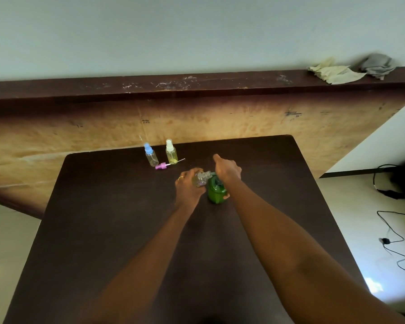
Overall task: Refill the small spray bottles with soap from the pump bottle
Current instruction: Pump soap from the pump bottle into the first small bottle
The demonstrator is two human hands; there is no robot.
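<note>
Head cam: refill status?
Left hand holds uncapped small bottle against pump bottle. Right hand grips its top. Pink cap lying aside; nothing blocking.

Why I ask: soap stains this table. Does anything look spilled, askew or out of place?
No spill shows. Only the pink spray head lies on its side on the table, detached, beside the yellowish bottle. It likely belongs to the uncapped clear bottle in the left hand.

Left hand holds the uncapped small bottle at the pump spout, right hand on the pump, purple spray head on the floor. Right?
No: the head view shows the purple spray head on the table, beside the white-capped bottle, not the floor. Otherwise right: left hand holds the small bottle at the spout, right hand on the pump bottle.
</note>
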